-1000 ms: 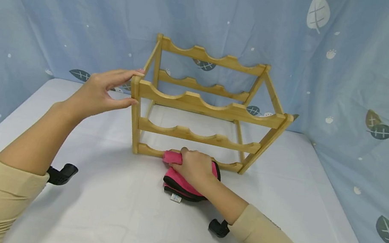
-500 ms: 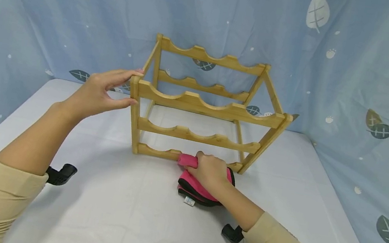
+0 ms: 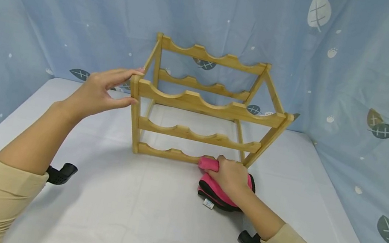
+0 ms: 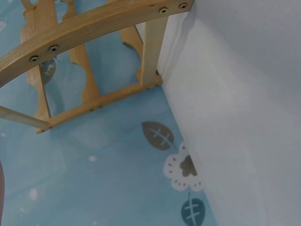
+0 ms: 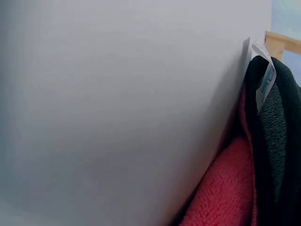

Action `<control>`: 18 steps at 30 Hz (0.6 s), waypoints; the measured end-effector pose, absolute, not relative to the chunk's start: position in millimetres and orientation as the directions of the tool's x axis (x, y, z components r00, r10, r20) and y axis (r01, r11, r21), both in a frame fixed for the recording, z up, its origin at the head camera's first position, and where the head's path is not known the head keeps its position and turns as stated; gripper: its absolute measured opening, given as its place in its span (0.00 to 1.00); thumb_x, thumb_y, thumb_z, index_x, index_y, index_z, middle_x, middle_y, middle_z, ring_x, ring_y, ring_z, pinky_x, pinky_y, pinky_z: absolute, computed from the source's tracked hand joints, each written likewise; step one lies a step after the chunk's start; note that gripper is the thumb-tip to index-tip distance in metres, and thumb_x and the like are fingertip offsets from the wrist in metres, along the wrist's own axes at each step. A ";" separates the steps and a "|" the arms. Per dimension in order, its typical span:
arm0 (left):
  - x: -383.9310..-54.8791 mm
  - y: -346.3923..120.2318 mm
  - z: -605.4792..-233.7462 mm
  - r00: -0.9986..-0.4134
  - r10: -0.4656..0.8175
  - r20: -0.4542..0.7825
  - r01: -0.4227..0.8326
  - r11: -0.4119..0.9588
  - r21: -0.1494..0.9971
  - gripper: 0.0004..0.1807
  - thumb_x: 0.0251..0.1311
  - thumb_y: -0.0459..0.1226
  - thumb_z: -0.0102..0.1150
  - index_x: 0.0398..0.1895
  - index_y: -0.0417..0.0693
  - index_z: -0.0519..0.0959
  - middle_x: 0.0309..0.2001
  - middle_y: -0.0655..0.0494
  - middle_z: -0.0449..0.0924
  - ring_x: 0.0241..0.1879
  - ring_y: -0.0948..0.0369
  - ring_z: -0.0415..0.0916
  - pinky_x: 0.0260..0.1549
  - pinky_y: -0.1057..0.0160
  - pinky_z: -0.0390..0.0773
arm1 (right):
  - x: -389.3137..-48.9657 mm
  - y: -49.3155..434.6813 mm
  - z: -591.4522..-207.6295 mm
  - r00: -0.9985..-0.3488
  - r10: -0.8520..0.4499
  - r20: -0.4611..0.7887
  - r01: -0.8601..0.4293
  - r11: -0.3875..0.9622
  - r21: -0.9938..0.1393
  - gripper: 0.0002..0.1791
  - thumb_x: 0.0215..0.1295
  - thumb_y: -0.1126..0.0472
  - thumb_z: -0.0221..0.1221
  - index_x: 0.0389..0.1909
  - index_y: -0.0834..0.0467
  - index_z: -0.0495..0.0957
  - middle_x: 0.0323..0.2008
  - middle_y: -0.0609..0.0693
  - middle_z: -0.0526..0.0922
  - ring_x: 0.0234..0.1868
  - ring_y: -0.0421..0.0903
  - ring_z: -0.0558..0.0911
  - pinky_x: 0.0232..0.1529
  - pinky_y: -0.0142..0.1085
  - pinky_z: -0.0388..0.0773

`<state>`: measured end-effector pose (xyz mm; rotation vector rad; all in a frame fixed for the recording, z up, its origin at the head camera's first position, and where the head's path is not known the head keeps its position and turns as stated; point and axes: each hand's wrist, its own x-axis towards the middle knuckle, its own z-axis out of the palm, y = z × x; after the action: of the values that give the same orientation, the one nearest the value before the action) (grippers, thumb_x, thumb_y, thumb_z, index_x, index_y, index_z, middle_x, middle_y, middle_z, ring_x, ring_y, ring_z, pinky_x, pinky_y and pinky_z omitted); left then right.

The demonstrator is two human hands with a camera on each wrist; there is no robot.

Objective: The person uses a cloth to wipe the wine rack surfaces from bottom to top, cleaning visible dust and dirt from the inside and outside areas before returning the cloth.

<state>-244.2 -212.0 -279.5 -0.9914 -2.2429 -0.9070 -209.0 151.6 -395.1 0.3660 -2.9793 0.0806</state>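
A light wooden wine rack [image 3: 182, 131] with scalloped rails stands on the white-covered table. My left hand [image 3: 100, 89] holds its front left upper corner, fingers on top and thumb against the post. From the left wrist view, the rack's side bar [image 4: 103, 27] with screw heads shows close up. My right hand [image 3: 231, 175] grips a folded pink towel [image 3: 217, 191] with dark edging at the right part of the bottom front rail. In the right wrist view the towel's fluffy pink side [image 5: 225, 188], grey side and white label [image 5: 267, 84] appear; the fingers are hidden there.
A blue curtain [image 3: 214, 7] with leaf prints hangs behind and along both sides of the white tabletop [image 3: 116, 212]. Black wrist-worn pieces stick out under each forearm, the left piece [image 3: 62, 174] and the right piece [image 3: 249, 240] close over the table.
My right hand has slid rightward along the bottom front rail with the pink towel, from its middle to near the right post. The left hand and the rack have stayed put.
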 end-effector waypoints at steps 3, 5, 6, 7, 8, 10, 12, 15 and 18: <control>-244.2 -211.9 -279.6 -0.595 0.433 0.677 0.782 0.509 0.361 0.38 0.41 0.23 0.71 0.62 0.42 0.73 0.61 0.49 0.74 0.58 0.79 0.65 0.55 0.58 0.74 | -207.6 161.5 -395.8 -0.960 -0.232 0.155 -0.240 0.970 -0.039 0.21 0.51 0.44 0.68 0.25 0.59 0.76 0.14 0.50 0.75 0.16 0.46 0.73 0.12 0.38 0.68; -244.6 -212.3 -279.7 -0.592 0.435 0.678 0.783 0.509 0.357 0.38 0.41 0.23 0.72 0.61 0.42 0.73 0.60 0.49 0.74 0.58 0.79 0.65 0.57 0.64 0.73 | -206.3 168.0 -395.0 -0.960 -0.230 0.162 -0.239 0.970 -0.037 0.21 0.51 0.45 0.69 0.25 0.59 0.76 0.15 0.50 0.75 0.16 0.45 0.73 0.13 0.38 0.69; -244.8 -212.6 -280.0 -0.590 0.435 0.680 0.784 0.509 0.355 0.38 0.41 0.23 0.72 0.61 0.42 0.73 0.60 0.48 0.74 0.58 0.79 0.66 0.57 0.68 0.72 | -205.7 171.2 -394.4 -0.961 -0.227 0.157 -0.236 0.971 -0.040 0.22 0.51 0.44 0.68 0.25 0.59 0.76 0.15 0.50 0.75 0.16 0.45 0.73 0.13 0.39 0.69; -245.2 -212.8 -280.2 -0.589 0.435 0.681 0.784 0.510 0.353 0.38 0.41 0.23 0.72 0.61 0.43 0.73 0.60 0.48 0.74 0.58 0.78 0.66 0.57 0.71 0.71 | -205.2 174.4 -394.0 -0.962 -0.224 0.154 -0.232 0.972 -0.039 0.22 0.52 0.44 0.68 0.25 0.59 0.76 0.14 0.50 0.75 0.16 0.45 0.72 0.12 0.38 0.69; -245.3 -212.9 -280.4 -0.589 0.434 0.682 0.785 0.508 0.354 0.38 0.41 0.23 0.72 0.62 0.43 0.73 0.60 0.48 0.74 0.58 0.78 0.66 0.57 0.74 0.69 | -204.8 177.5 -393.8 -0.964 -0.218 0.150 -0.227 0.973 -0.040 0.21 0.52 0.44 0.68 0.26 0.59 0.76 0.14 0.50 0.74 0.15 0.45 0.72 0.12 0.38 0.68; -245.7 -213.1 -280.7 -0.584 0.435 0.685 0.788 0.504 0.352 0.38 0.40 0.23 0.72 0.61 0.43 0.73 0.60 0.48 0.74 0.59 0.78 0.66 0.57 0.76 0.68 | -204.1 184.0 -394.0 -0.970 -0.199 0.141 -0.208 0.977 -0.054 0.21 0.53 0.44 0.67 0.28 0.60 0.78 0.15 0.50 0.76 0.16 0.45 0.72 0.13 0.38 0.69; -246.3 -212.5 -281.3 -0.580 0.434 0.689 0.792 0.498 0.352 0.38 0.40 0.23 0.72 0.61 0.41 0.73 0.60 0.46 0.74 0.59 0.77 0.66 0.57 0.77 0.67 | -203.2 191.0 -395.0 -0.976 -0.176 0.131 -0.186 0.980 -0.074 0.21 0.54 0.44 0.66 0.35 0.59 0.80 0.18 0.51 0.79 0.17 0.46 0.74 0.14 0.39 0.70; -246.5 -211.5 -281.2 -0.574 0.437 0.693 0.796 0.495 0.348 0.37 0.40 0.23 0.72 0.60 0.39 0.73 0.59 0.45 0.74 0.59 0.77 0.66 0.57 0.77 0.67 | -200.7 200.2 -397.1 -0.981 -0.144 0.133 -0.158 0.982 -0.107 0.24 0.55 0.43 0.65 0.46 0.56 0.81 0.26 0.55 0.84 0.22 0.48 0.78 0.16 0.41 0.72; -246.5 -211.1 -281.7 -0.575 0.433 0.695 0.795 0.496 0.349 0.37 0.40 0.22 0.72 0.60 0.39 0.73 0.59 0.44 0.74 0.59 0.78 0.65 0.57 0.77 0.67 | -197.9 208.0 -398.6 -0.983 -0.125 0.136 -0.141 0.983 -0.114 0.26 0.55 0.42 0.64 0.47 0.56 0.80 0.28 0.58 0.84 0.23 0.49 0.80 0.14 0.41 0.72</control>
<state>-246.5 -211.1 -281.7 -1.0068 -2.2138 -0.9035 -197.9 208.0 -398.6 0.2021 -3.0002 0.1859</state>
